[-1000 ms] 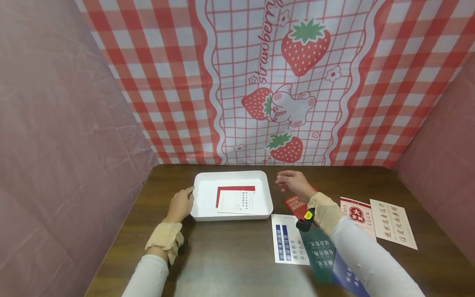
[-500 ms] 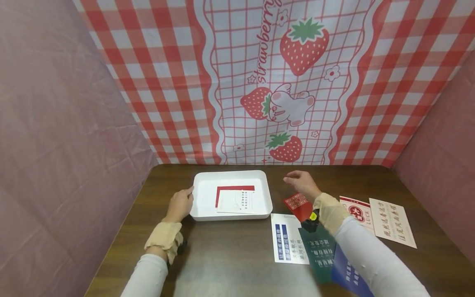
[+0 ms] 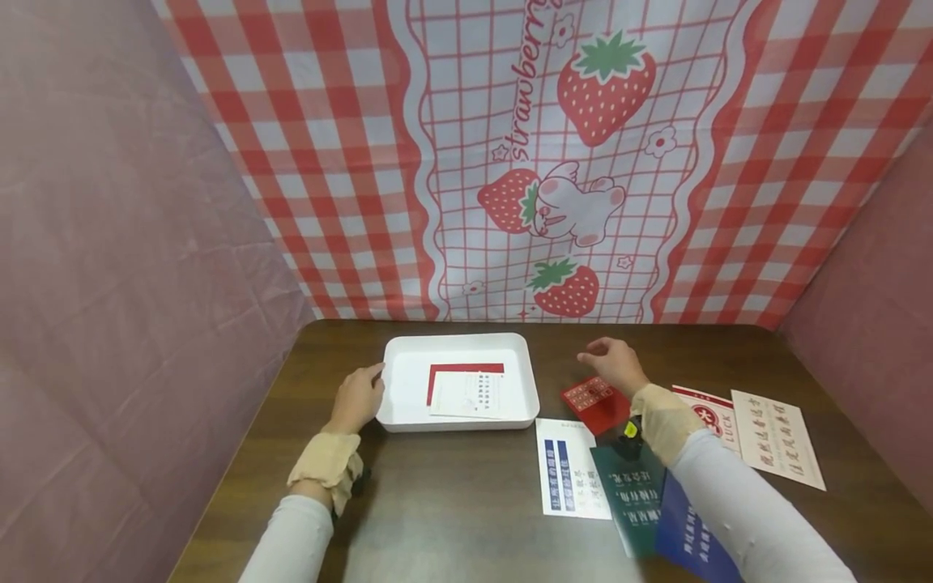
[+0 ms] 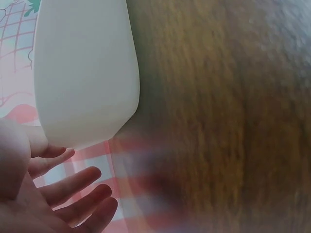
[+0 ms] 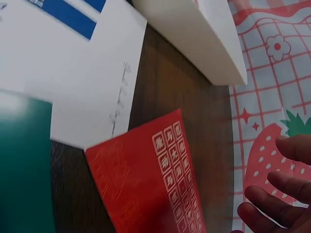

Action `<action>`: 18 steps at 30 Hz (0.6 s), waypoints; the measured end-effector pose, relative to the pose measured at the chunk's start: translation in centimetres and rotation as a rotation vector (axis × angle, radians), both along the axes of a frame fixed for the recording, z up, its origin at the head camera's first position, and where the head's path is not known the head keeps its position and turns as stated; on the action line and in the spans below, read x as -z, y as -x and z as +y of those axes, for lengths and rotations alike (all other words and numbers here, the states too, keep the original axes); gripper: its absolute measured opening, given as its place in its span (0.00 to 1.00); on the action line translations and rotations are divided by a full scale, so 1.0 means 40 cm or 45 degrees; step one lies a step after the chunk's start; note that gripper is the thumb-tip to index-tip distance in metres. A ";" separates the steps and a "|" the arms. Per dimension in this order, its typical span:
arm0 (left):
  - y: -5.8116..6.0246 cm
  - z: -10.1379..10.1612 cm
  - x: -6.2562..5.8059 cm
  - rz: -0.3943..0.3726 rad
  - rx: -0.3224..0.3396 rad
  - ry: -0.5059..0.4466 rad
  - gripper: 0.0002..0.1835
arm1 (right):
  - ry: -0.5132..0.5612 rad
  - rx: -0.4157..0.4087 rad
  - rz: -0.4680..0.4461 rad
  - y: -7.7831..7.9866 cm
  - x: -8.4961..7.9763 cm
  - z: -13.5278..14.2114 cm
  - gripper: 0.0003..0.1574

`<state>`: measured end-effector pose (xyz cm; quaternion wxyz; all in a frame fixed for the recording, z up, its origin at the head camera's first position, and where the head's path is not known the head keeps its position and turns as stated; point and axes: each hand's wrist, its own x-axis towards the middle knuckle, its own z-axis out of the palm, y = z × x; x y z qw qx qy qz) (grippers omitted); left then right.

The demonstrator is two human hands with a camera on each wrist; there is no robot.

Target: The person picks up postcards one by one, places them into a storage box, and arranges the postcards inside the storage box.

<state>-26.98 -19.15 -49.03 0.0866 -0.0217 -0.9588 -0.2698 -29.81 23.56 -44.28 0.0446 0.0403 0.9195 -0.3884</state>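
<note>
At the left end of a white tray, my left hand touches the tray with its fingers loosely extended. In the left wrist view the thumb and forefinger lie at the tray's corner, and the other fingers spread apart below. A white card overlaps a red card inside the tray. My right hand hovers just behind a red card with gold squares, holding nothing. In the right wrist view its fingers are relaxed and apart from that card.
Right of the tray lie a white card with blue bars, a dark green card and a blue card. Farther right are a red-and-white card and a cream card. A strawberry-printed cloth hangs behind the table.
My right hand has shifted to the right, away from the tray, uncovering more of the red card with gold squares. The left hand stays at the tray's left end.
</note>
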 end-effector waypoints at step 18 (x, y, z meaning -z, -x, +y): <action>-0.007 -0.001 0.001 0.035 0.025 0.006 0.24 | -0.342 -0.097 -0.073 -0.003 0.030 0.048 0.53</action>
